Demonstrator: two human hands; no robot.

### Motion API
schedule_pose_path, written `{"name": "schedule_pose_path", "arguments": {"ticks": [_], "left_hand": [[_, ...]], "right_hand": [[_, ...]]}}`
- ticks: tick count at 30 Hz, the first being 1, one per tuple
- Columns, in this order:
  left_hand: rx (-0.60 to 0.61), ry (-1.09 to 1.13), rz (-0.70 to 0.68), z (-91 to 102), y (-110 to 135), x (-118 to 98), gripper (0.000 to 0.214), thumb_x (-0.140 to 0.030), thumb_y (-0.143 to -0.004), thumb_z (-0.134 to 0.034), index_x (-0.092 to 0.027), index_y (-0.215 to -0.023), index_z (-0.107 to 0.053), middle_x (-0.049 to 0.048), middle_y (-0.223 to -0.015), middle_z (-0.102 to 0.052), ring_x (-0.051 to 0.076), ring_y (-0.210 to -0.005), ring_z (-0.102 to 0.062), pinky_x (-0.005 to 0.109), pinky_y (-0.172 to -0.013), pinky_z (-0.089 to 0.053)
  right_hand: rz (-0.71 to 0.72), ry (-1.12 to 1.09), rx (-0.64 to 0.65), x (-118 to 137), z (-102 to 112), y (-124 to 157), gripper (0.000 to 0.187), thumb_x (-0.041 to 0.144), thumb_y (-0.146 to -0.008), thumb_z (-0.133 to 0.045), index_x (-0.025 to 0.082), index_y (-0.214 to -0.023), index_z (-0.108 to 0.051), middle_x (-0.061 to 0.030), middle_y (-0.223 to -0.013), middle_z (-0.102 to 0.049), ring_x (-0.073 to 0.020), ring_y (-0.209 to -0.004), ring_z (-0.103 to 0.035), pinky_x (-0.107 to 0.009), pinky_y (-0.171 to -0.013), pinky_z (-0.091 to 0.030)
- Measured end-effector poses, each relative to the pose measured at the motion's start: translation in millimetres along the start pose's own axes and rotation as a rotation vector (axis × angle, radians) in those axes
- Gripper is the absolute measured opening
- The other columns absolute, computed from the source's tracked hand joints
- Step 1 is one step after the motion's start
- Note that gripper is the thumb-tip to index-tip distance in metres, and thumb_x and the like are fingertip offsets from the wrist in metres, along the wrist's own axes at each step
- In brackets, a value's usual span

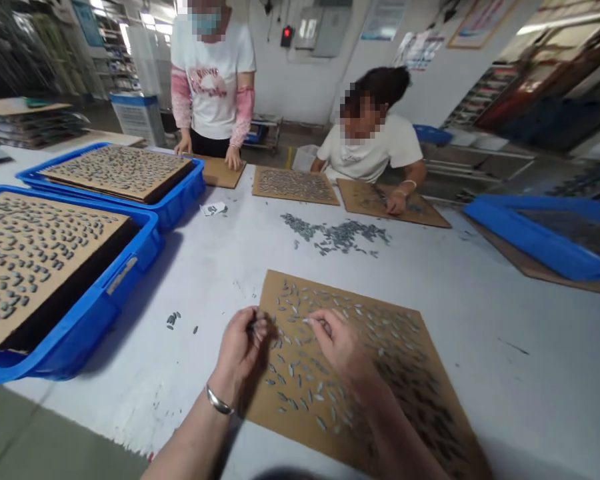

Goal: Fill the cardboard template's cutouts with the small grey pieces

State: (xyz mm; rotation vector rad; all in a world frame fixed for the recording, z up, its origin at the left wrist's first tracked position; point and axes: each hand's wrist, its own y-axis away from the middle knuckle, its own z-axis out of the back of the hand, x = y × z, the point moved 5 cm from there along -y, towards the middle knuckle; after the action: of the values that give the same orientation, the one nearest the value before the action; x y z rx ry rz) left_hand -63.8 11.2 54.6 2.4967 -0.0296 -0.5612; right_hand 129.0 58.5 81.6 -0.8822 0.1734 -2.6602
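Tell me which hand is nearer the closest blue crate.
Left. The left hand sits at the cardboard sheet's left edge, toward the blue crate; the right hand is over the sheet, farther away.

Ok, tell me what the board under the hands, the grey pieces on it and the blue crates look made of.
Board: matte tan cardboard or fibreboard, flat. Grey pieces: likely metal, dull with faint glints; too small to confirm. Blue crates: moulded plastic, smooth rim with slight sheen.

Ahead of you a white wall (280,87) carries posters (420,50) and a grey panel (325,27). To your far left, shelving racks (113,57) stand under bright ceiling lights (155,23). The pale grey surface (505,320) ends at a green floor (30,447) near your left side.
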Motion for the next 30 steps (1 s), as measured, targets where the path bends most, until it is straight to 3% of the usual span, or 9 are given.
{"name": "schedule_pose_path", "arguments": {"ticks": [4, 8, 11, 14, 17, 21, 24, 27, 30], "left_hand": [[-0.139, 0.001, -0.180, 5.2, -0.3, -22.8, 0.016, -0.002, -0.095, -0.052, -0.012, -0.091, -0.064, 0.0075, -0.080, -0.068, 0.013, -0.072, -0.069, 0.021, -0.070, -0.061], [-0.176, 0.005, -0.149, 7.9, -0.6, -20.9, 0.021, 0.003, -0.095, -0.048, -0.010, -0.105, -0.060, 0.0126, -0.092, -0.072, 0.015, -0.081, -0.074, 0.024, -0.080, -0.064], [-0.145, -0.015, -0.118, 4.6, -0.1, -16.9, 0.020, 0.004, -0.095, -0.046, -0.008, -0.108, -0.057, 0.0164, -0.095, -0.074, 0.016, -0.079, -0.076, 0.024, -0.077, -0.064], [-0.134, -0.045, -0.101, 2.3, 2.3, -13.8, 0.013, 0.000, -0.098, -0.047, -0.010, -0.102, -0.055, 0.0186, -0.094, -0.074, 0.017, -0.077, -0.076, 0.024, -0.074, -0.064], [-0.078, -0.093, -0.052, -1.2, 4.5, -8.3, 0.012, -0.004, -0.100, -0.047, -0.012, -0.096, -0.056, 0.0188, -0.092, -0.075, 0.019, -0.079, -0.077, 0.025, -0.070, -0.063], [0.053, -0.161, 0.113, -7.8, 10.5, 12.6, 0.013, -0.011, -0.101, -0.050, -0.008, -0.096, -0.062, 0.0208, -0.098, -0.075, 0.021, -0.083, -0.077, 0.029, -0.073, -0.063], [0.133, -0.183, 0.296, -9.0, 21.4, 42.1, 0.022, -0.021, -0.103, -0.051, -0.005, -0.102, -0.067, 0.0192, -0.100, -0.075, 0.021, -0.083, -0.075, 0.031, -0.077, -0.062], [0.193, -0.182, 0.452, -5.1, 35.4, 73.6, 0.026, -0.027, -0.103, -0.055, -0.006, -0.098, -0.069, 0.0110, -0.086, -0.072, 0.015, -0.070, -0.069, 0.027, -0.070, -0.059], [0.219, -0.210, 0.536, 1.5, 47.1, 95.1, 0.023, -0.030, -0.099, -0.062, -0.009, -0.097, -0.070, 0.0055, -0.079, -0.068, 0.012, -0.062, -0.064, 0.024, -0.065, -0.055]], "right_hand": [[-0.025, 0.099, 0.114, -12.5, -23.0, 4.6, 0.022, 0.030, -0.098, -0.048, 0.023, -0.085, -0.065, -0.0070, -0.090, -0.071, -0.0223, -0.086, -0.067, -0.031, -0.077, -0.048], [-0.040, 0.178, 0.155, -7.9, -45.3, 5.0, 0.022, 0.026, -0.100, -0.049, 0.022, -0.090, -0.068, -0.0073, -0.095, -0.071, -0.0228, -0.091, -0.067, -0.030, -0.077, -0.046], [-0.060, 0.244, 0.193, -3.2, -53.5, 2.1, 0.021, 0.023, -0.101, -0.050, 0.021, -0.091, -0.069, -0.0078, -0.097, -0.072, -0.0226, -0.092, -0.067, -0.030, -0.075, -0.045], [-0.060, 0.263, 0.190, -3.1, -50.4, -1.1, 0.019, 0.022, -0.100, -0.051, 0.021, -0.092, -0.069, -0.0078, -0.099, -0.072, -0.0213, -0.087, -0.067, -0.029, -0.072, -0.044], [-0.035, 0.181, 0.061, -4.9, -29.9, -2.2, 0.020, 0.028, -0.099, -0.052, 0.021, -0.091, -0.069, -0.0071, -0.093, -0.071, -0.0210, -0.085, -0.067, -0.029, -0.074, -0.046], [0.006, 0.072, -0.066, -0.2, 6.2, 13.8, 0.025, 0.033, -0.101, -0.049, 0.022, -0.089, -0.068, -0.0059, -0.087, -0.071, -0.0205, -0.082, -0.067, -0.030, -0.077, -0.050], [0.143, 0.040, -0.004, 15.0, 17.3, 42.3, 0.025, 0.029, -0.103, -0.048, 0.023, -0.097, -0.071, -0.0064, -0.094, -0.073, -0.0212, -0.091, -0.068, -0.032, -0.083, -0.051], [0.297, 0.067, 0.083, 27.1, 16.7, 74.2, 0.027, 0.022, -0.103, -0.047, 0.023, -0.115, -0.071, -0.0084, -0.111, -0.074, -0.0235, -0.104, -0.066, -0.037, -0.092, -0.050], [0.330, 0.094, 0.143, 26.9, 16.1, 95.4, 0.029, 0.015, -0.100, -0.047, 0.022, -0.117, -0.070, -0.0081, -0.116, -0.074, -0.0236, -0.105, -0.067, -0.039, -0.092, -0.049]]}}
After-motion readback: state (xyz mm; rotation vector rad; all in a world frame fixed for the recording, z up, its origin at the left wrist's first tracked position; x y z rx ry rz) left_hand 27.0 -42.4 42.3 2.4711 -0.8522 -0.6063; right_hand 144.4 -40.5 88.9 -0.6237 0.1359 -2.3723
